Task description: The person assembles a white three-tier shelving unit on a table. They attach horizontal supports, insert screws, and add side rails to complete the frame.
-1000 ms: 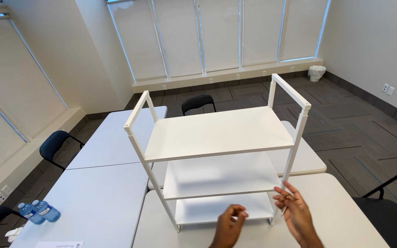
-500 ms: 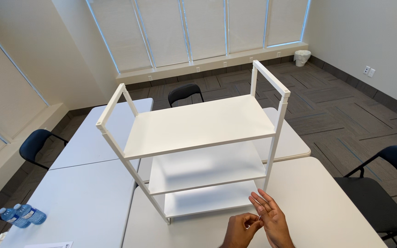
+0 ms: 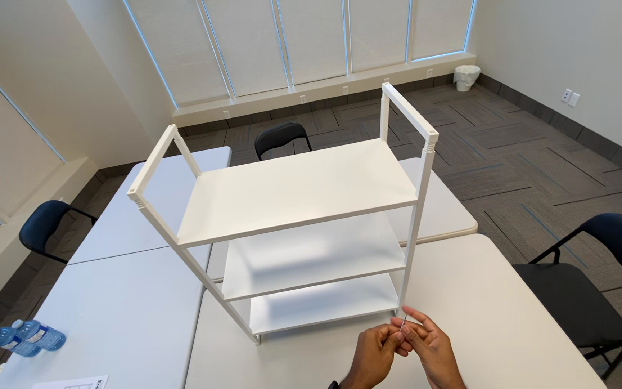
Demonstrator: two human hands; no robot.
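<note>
1. Both hands are low in view, brought together over the near desk (image 3: 484,302), fingertips meeting.
2. Left hand (image 3: 374,354) and right hand (image 3: 432,346) pinch a tiny thin item (image 3: 402,330) between them; too small to tell what it is.
3. Rack (image 3: 296,223): white, three shelves, stands upright on the desk just beyond the hands. Its near right leg comes down just by the fingertips; can't tell if they touch.
4. Rack shelves are bare; a rail bar tops each end.
5. Two water bottles (image 3: 21,337) lie on the left desk (image 3: 109,317), well apart from the hands, with a paper sheet (image 3: 73,382) near them.
6. Dark chairs: one at right (image 3: 599,281), one behind the rack (image 3: 281,138), one at left (image 3: 50,225).
7. White bin (image 3: 466,76) sits in the far corner by the windows.
</note>
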